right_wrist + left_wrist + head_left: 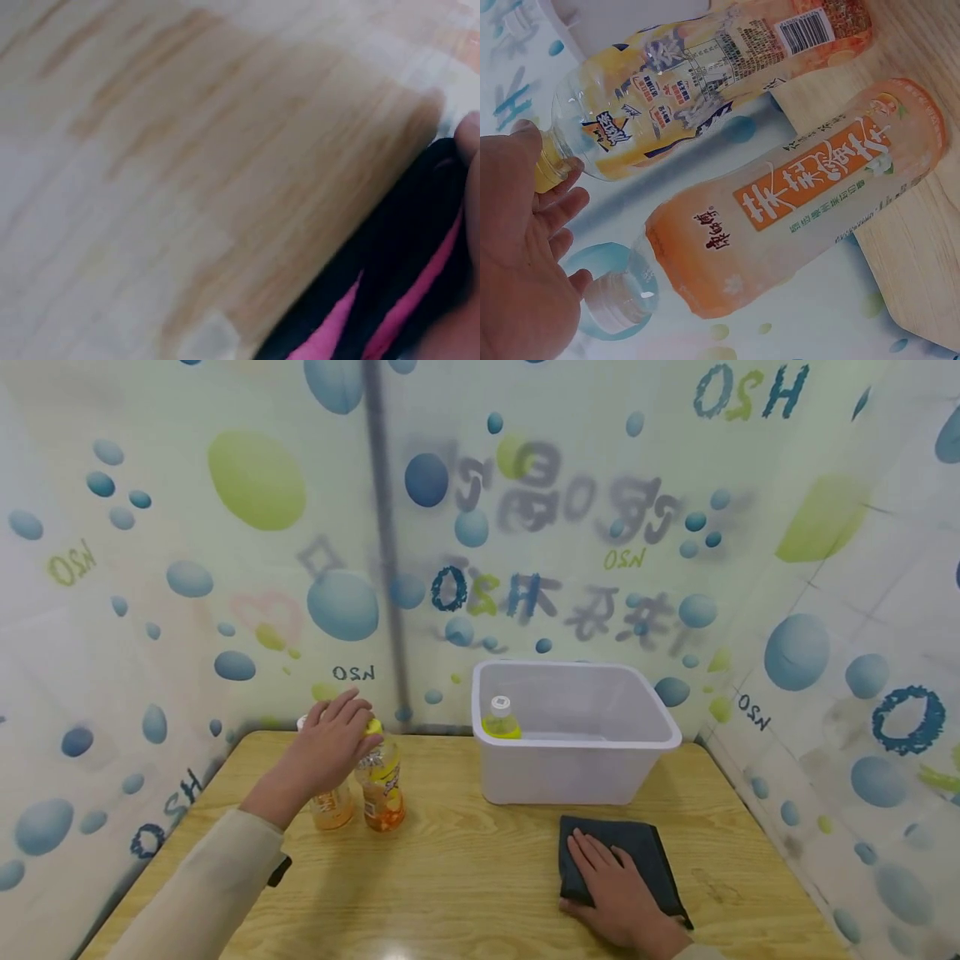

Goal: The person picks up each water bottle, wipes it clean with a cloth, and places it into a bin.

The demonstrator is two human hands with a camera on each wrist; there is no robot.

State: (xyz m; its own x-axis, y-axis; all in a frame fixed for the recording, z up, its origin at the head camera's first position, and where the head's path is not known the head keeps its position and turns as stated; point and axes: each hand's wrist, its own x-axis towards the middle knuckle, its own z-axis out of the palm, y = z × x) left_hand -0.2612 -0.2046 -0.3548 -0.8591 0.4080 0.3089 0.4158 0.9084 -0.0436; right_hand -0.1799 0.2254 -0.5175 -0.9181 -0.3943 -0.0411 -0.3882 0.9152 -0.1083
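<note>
My left hand reaches over two plastic drink bottles at the left of the table. Its thumb and forefinger pinch the yellow cap of a bottle with a yellow label and orange lower part. Close beside it stands a white-capped bottle with an orange label, partly hidden behind the hand in the head view. The other fingertips are near its white cap. My right hand rests with extended fingers on a dark folded cloth, whose edge shows pink layers in the right wrist view.
A white plastic bin stands at the back right of the wooden table, behind the cloth. Inside it, at the left, is a white-capped bottle with a yellow label. Patterned curtains enclose the table at the back and sides.
</note>
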